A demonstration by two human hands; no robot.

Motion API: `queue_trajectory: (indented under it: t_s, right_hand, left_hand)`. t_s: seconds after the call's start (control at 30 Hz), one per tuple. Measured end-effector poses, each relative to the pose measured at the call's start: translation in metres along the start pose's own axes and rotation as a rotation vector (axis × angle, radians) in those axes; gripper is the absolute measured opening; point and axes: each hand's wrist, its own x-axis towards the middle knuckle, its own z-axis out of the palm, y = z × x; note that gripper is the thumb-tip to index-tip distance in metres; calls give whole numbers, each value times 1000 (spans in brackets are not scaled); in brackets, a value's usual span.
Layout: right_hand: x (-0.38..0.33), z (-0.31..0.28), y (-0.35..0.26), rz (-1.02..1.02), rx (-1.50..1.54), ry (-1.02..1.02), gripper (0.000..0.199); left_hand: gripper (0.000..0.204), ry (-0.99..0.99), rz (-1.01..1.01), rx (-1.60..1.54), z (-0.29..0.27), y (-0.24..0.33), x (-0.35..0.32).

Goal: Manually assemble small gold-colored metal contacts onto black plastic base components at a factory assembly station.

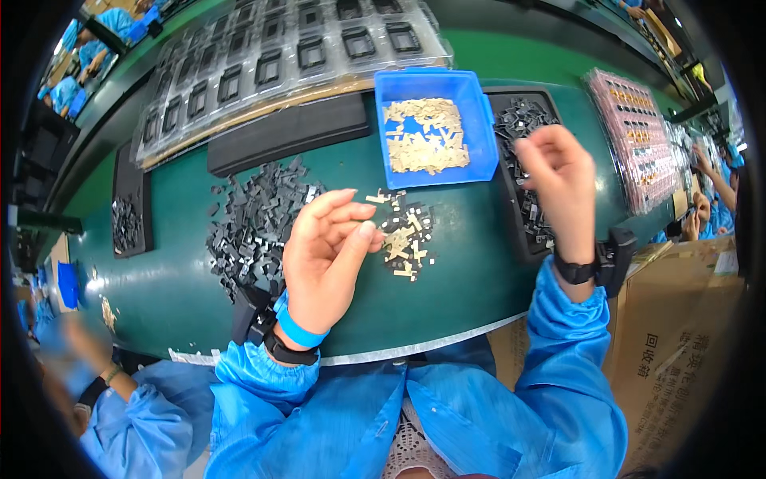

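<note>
Where green bench (447, 295) curves (factory line), both hands' grip unclear.

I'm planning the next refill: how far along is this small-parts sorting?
Done: a small mixed cluster of tan and dark pieces lies by the left hand.
In hand: the right hand is raised over the black tray; what it pinches is unclear.
Left: a big dark pile and a blue bin with tan pieces.

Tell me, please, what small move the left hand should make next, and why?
Probably lower the left hand to the small pile of tan and dark pieces beside its fingertips and pick one up. Its fingers look loosely curled and seemingly empty, while the right hand is raised over the black tray.
</note>
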Motion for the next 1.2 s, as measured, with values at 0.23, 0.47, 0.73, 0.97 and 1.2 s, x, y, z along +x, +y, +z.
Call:
queue_trajectory:
  t_s: [0.23,0.47,0.73,0.97,1.2]
  right_hand:
    - [-8,-22,15,-114,-426,73,14]
    - [-54,45,-9,-280,-308,-718,20]
    - [-52,55,-4,-278,-366,-717,15]
    - [-46,46,-10,-243,-270,-722,13]
    - [-37,50,-29,353,434,-793,11]
  left_hand:
    - [30,57,-19,-29,-2,1,3]
    - [27,55,-18,-40,-3,0,4]
    - [26,40,-35,-55,-4,0,4]
    - [25,16,-57,-68,-3,-4,4]
    - [34,-277,-351,-164,-5,-2,2]
